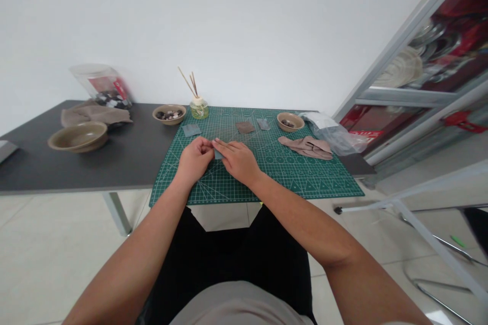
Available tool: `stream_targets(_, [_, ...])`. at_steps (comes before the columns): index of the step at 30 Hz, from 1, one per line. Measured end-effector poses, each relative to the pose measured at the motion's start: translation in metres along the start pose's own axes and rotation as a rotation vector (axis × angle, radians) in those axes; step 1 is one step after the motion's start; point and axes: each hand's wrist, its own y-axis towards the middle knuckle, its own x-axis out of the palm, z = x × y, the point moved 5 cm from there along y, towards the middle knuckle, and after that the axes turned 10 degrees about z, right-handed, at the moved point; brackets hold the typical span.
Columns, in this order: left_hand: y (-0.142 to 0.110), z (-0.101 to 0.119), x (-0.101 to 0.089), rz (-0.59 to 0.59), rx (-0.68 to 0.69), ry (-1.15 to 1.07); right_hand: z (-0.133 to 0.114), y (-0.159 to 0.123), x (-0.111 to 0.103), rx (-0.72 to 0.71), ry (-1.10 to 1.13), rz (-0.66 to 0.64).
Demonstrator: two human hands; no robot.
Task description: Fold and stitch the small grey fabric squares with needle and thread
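Over the green cutting mat (305,183), my two hands meet with fingertips close together. My left hand (195,160) is closed in a pinch, and what lies in its fingers is hidden. My right hand (241,160) is closed on a small grey-blue sheet (218,154), which shows below its fingers and looks like sandpaper. Just behind my left hand lies another grey-blue square (191,130). Farther back on the mat are a brown square (245,127) and a smaller grey piece (263,124).
Bowls of stones stand at left (170,115) and right (290,122); another bowl (79,138) sits far left. Near the wall are a reed diffuser (199,107) and a clear jar (101,86). A crumpled cloth (307,147) and plastic bag (335,134) lie right.
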Motion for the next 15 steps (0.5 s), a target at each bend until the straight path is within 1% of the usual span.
stream_targets(5, [-0.0006,0.0001,0.0037,-0.037,-0.07,-0.151,0.0058,0.0001,0.0014,0.101,0.004,0.024])
stream_targets(7, [-0.001,0.0012,0.0037,-0.031,-0.07,-0.174,0.0057,0.0002,0.0012,0.107,-0.002,0.025])
stream_targets(13, [-0.001,0.0052,0.0011,-0.001,0.025,-0.038,0.0013,0.0003,0.0006,0.058,-0.014,-0.015])
stream_targets(15, [-0.0003,0.0048,0.0014,-0.009,0.043,0.0,0.0009,0.0,0.0016,0.049,-0.017,-0.029])
